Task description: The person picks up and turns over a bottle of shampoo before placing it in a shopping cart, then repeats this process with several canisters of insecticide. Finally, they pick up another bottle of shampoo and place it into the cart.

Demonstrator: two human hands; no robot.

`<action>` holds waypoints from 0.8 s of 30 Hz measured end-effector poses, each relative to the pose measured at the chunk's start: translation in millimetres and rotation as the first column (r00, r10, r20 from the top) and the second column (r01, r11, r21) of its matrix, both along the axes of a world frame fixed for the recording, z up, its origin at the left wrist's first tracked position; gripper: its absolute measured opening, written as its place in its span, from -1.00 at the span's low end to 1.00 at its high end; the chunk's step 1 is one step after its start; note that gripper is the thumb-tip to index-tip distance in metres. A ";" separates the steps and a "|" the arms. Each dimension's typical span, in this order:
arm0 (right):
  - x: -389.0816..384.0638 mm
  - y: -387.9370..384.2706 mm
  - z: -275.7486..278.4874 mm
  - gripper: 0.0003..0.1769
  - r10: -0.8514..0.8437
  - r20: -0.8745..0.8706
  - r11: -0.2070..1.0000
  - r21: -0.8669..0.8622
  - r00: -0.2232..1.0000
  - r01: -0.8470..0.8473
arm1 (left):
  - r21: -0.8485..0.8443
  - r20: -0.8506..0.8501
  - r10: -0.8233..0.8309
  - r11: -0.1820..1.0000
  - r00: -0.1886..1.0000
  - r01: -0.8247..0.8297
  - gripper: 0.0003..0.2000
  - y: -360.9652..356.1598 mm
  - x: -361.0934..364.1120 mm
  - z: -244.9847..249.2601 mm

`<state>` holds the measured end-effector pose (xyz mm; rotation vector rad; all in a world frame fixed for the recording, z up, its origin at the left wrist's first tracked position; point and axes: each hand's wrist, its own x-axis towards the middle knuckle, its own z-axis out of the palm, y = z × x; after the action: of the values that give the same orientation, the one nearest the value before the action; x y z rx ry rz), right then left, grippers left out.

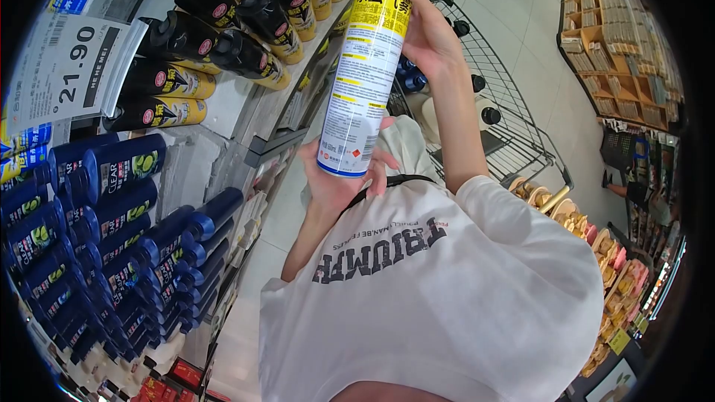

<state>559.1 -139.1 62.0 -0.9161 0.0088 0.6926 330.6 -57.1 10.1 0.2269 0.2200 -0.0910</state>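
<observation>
Spray can (363,78) | left grip (337,188) holding lower end | right grip (432,36) holding upper end

The spray can (366,74) looks glossy, the shirt (462,290) matt cloth.

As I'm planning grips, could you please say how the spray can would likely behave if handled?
The spray can looks rigid, given its straight sides; its smooth surface may feel slippery; its round body could roll if laid down.
</observation>
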 end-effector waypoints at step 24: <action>5.7 -95.5 -2.2 -0.45 -0.075 0.131 0.990 -0.108 0.989 0.090 | 0.614 0.057 0.316 0.737 0.947 -0.283 -0.33 19.6 7.6 9.4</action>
<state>564.8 -234.6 59.9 -1.0621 -0.0262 0.5604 338.2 -37.5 19.6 0.8463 0.3323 0.3100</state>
